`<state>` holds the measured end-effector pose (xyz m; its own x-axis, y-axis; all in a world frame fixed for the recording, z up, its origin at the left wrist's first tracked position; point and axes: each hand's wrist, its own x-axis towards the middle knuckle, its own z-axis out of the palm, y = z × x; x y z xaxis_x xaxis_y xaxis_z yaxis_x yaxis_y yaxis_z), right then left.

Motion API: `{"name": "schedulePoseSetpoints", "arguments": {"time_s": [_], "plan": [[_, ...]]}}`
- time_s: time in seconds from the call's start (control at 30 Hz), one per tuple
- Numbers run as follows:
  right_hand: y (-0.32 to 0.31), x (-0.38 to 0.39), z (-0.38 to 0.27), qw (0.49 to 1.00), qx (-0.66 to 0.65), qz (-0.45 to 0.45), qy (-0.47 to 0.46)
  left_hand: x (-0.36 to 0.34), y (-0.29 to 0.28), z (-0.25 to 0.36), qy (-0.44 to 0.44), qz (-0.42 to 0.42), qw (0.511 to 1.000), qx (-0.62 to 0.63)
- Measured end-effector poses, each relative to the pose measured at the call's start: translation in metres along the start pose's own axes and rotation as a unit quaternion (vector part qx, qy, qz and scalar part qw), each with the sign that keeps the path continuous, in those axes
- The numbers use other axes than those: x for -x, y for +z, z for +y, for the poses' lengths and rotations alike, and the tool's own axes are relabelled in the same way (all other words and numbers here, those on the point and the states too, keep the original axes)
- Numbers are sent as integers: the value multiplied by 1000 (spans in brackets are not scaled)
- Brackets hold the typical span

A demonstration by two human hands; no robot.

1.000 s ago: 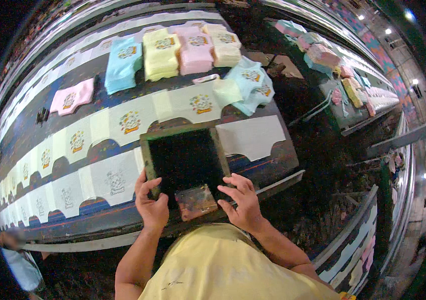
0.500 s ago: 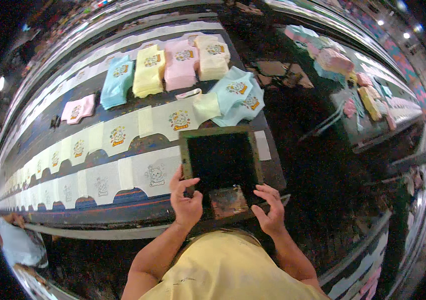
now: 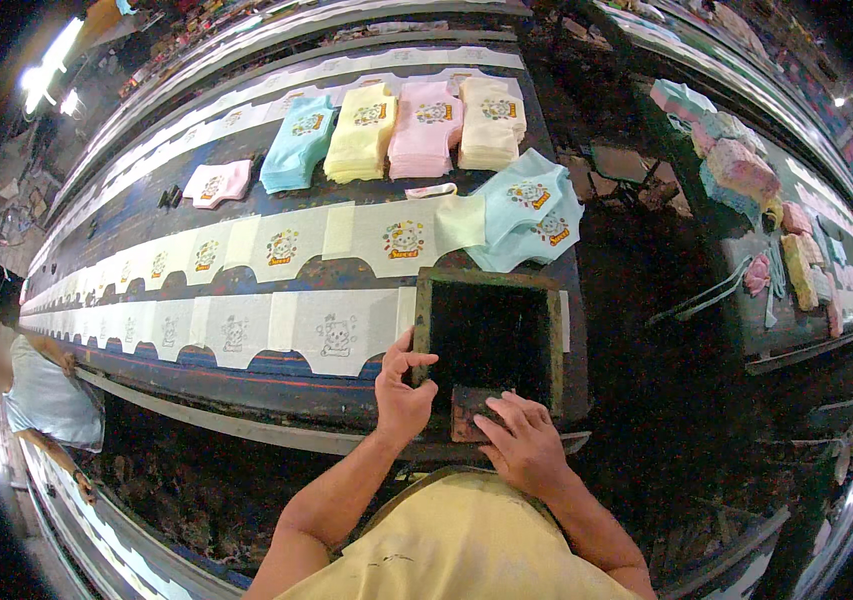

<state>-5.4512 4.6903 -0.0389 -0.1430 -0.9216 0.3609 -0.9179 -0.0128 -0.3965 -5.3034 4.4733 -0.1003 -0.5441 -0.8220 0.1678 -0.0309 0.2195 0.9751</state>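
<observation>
A printing screen (image 3: 426, 330) with a worn wooden frame and dark mesh lies over the near end of a strip of white fabric pieces. My left hand (image 3: 405, 395) grips the frame's left side, its thumb and fingers curled there. At the screen's near end rests a stained brown squeegee (image 3: 468, 414). My right hand (image 3: 526, 440) has its fingers bent over the squeegee's right end. Left of the screen, the nearest white piece (image 3: 336, 330) carries a grey outline print. In the row behind, a piece (image 3: 406, 240) bears the print in colour.
Folded blue (image 3: 298, 145), yellow (image 3: 360, 130), pink (image 3: 426, 128) and cream (image 3: 491, 122) garment stacks stand farther back. Printed blue garments (image 3: 526, 215) lie behind the screen. Another table with fabric bundles (image 3: 741, 168) is at right. A co-worker (image 3: 51, 395) is at far left.
My right hand has moved left from the frame's right side onto the squeegee. My left hand keeps hold of the frame. The view has shifted, so the scene sits farther right.
</observation>
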Motion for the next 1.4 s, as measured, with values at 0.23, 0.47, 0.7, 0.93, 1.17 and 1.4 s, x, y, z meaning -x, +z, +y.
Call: {"name": "schedulePoseSetpoints", "arguments": {"time_s": [0.23,0.47,0.7,0.93,1.17,1.4], "plan": [[-25,-39,4,994,6,-112,-21,0,-1,3,3,2,1000,-21],[-52,-103,60,972,-123,-200,3,1,-4,-5,-34,-3,999,20],[-20,-164,103,998,-28,-59,13,-2,-8,-9,-76,-2,996,48],[-9,-130,65,996,6,-84,16,-3,-9,-4,-44,-16,999,-6],[-8,-65,4,994,18,-106,23,-1,-6,0,-21,-7,999,-49],[-7,-33,-12,987,5,-154,40,-3,-4,4,19,-30,993,-114]]}}
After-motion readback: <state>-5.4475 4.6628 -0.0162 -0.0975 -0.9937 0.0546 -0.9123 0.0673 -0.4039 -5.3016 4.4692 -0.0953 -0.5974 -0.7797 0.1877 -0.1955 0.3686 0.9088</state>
